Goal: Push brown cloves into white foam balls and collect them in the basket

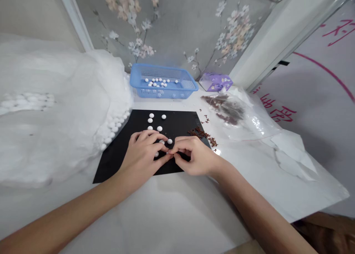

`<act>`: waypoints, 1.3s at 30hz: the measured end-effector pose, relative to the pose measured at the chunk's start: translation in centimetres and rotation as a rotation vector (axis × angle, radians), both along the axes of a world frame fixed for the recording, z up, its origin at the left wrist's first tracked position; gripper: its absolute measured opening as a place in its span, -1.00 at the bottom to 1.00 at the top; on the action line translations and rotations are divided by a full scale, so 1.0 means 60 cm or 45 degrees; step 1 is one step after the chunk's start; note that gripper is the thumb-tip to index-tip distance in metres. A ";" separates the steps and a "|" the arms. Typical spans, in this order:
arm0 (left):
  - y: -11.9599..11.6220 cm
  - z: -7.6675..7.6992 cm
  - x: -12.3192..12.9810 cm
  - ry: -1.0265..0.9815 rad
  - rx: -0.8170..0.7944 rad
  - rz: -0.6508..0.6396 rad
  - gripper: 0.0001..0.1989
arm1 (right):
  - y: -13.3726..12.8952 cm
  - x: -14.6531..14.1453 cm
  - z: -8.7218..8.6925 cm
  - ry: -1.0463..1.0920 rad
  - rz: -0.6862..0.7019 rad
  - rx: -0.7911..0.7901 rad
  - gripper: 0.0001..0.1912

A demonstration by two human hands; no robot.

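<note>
Over the black mat (116, 158), my left hand (144, 150) pinches a small white ball (167, 153) between thumb and fingertips. Touching it from the right, my right hand (194, 154) has thumb and forefinger pressed together; whatever is between them is too small to make out. Another white ball (169, 141) rests just above the meeting fingertips. More white balls (159, 128) lie on the mat beyond my left hand, some partly under its fingers. A pile of small brown star-shaped pieces (198, 132) sits at the mat's right edge.
A blue basket (163, 93) with several white balls stands behind the mat. Large clear bags (69, 117) of white balls fill the left. At the right lie a plastic bag (249, 117) with brown contents and a purple tissue pack (216, 82). A whiteboard (313, 109) stands further right.
</note>
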State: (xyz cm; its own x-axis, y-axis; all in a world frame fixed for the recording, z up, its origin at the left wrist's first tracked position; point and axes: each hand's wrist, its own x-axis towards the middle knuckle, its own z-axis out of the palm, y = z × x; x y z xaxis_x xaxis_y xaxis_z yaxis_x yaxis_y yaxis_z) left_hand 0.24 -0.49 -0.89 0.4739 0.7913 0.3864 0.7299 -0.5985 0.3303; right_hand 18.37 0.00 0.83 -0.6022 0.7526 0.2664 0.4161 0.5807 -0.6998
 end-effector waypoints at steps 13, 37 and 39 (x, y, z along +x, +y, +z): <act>0.003 0.002 0.003 -0.030 -0.070 0.035 -0.83 | 0.005 0.004 -0.006 0.013 -0.017 -0.027 -0.75; 0.006 0.002 0.000 -0.031 -0.092 0.041 -0.82 | 0.005 0.005 -0.008 0.031 -0.019 0.096 -0.73; 0.006 0.002 0.001 -0.025 -0.077 0.042 -0.81 | 0.004 0.006 -0.006 0.016 0.004 0.114 -0.73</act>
